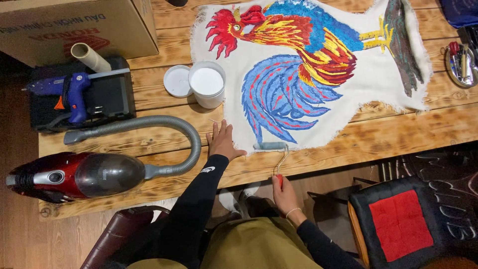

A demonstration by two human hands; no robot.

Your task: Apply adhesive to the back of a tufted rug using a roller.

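Observation:
My left hand [222,141] lies flat with fingers apart on the wooden table [388,134], pressing the near edge of a white cloth [371,82] that bears a red, blue and yellow rooster design. My right hand [284,192] grips the red handle of a small roller [271,146]. The roller's grey head rests on the cloth's lower edge, just right of my left thumb. An open white tub [207,82] of white paste stands beyond my left hand, its lid [177,80] lying beside it.
A red vacuum cleaner [74,174] with a grey hose [164,124] lies at the left. Behind it a blue glue gun [69,89] rests on a black case, near a cardboard box [74,25]. A metal tray with tools [460,62] sits far right. A red-cushioned chair [398,224] stands below.

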